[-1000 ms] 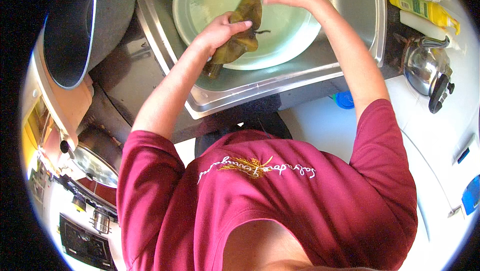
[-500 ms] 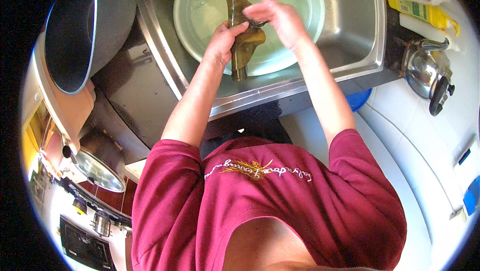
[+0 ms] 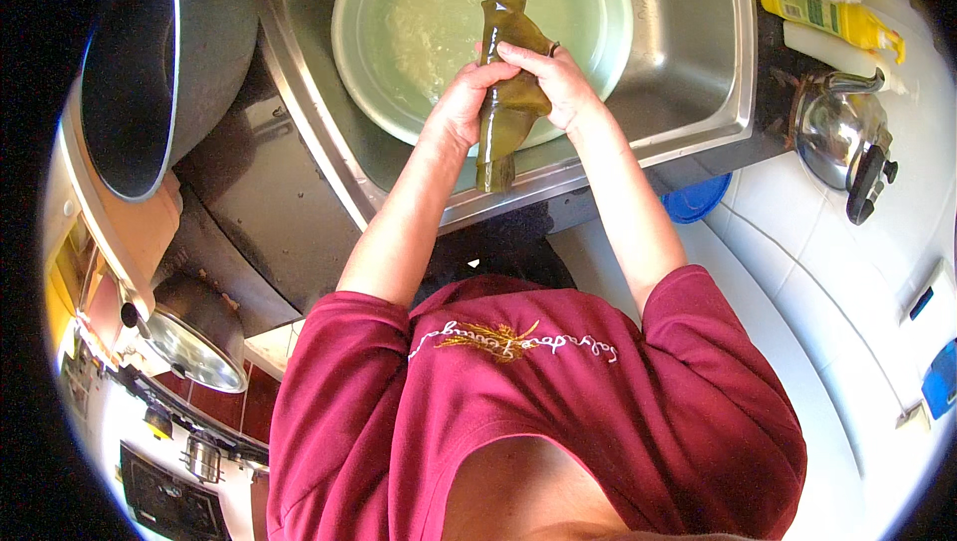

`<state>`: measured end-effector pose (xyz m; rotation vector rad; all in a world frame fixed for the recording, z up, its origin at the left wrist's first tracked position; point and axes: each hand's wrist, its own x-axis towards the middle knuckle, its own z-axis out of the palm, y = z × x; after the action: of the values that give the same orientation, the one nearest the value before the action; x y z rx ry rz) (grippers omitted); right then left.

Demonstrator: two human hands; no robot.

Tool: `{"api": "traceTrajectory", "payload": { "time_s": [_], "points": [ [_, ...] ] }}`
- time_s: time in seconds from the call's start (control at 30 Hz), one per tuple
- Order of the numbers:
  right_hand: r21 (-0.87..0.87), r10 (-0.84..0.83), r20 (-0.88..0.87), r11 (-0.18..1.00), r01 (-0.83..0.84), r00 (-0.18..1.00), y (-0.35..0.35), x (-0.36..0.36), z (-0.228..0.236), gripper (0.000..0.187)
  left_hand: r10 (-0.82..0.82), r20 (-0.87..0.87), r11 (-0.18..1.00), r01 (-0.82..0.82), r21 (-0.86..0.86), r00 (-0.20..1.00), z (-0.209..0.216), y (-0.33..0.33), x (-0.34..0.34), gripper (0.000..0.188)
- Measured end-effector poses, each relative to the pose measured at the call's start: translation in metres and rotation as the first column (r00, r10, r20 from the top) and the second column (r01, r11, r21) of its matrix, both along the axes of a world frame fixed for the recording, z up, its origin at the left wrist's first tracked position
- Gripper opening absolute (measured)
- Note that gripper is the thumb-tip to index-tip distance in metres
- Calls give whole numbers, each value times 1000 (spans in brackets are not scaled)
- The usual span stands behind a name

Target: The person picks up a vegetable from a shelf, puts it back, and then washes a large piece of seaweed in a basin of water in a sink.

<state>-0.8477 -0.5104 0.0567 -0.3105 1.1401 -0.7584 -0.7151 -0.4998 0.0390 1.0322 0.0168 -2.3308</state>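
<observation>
Above a pale green basin (image 3: pixel 351 82) of cloudy water, I hold a roll of wet olive-green leaves (image 3: pixel 516 94), its long side pointing toward and away from me. My left hand (image 3: pixel 466 102) grips its left side, thumb across the top. On the right side my right hand (image 3: pixel 565 87) is closed round it, thumb laid over the leaf near the left thumb. A small dark strip (image 3: pixel 553 48) shows by the right fingers; what it is cannot be made out. Most fingertips are hidden behind the roll.
The basin stands in a steel sink (image 3: pixel 688 72). A large dark pot (image 3: pixel 214 62) is at the left, with a lidded pan (image 3: pixel 194 337) nearer me. To the right are a steel kettle (image 3: pixel 842 132), a yellow bottle (image 3: pixel 832 24) and a blue round object (image 3: pixel 698 199).
My right hand, raised and blurred beside the roll before, has come down and closed on it. The roll and my left hand have shifted right and slightly toward me.
</observation>
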Motion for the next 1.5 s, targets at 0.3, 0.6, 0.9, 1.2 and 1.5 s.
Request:
{"api": "traceTrajectory", "payload": {
  "time_s": [0.3,0.6,0.9,1.2,1.5],
  "points": [
    [-128,-183,-214,979,158,960,0,9,-1,25,-8,767,827,435,-355,642,8,5,-15,35],
    [-14,-49,479,998,64,876,-2,-8,1,77,43,-100,999,-43,7,994,16,10,-6,33],
    [46,-24,12,999,23,1000,-3,7,-16,33,-81,74,995,84,-45,994,20,13,-11,46],
    [18,-54,-52,998,55,997,-20,23,-13,38,-96,218,983,127,-136,971,13,16,-5,42],
    [134,-156,517,986,101,841,-24,10,-27,32,-8,-257,999,19,43,966,33,31,1,44]
  ]
}}
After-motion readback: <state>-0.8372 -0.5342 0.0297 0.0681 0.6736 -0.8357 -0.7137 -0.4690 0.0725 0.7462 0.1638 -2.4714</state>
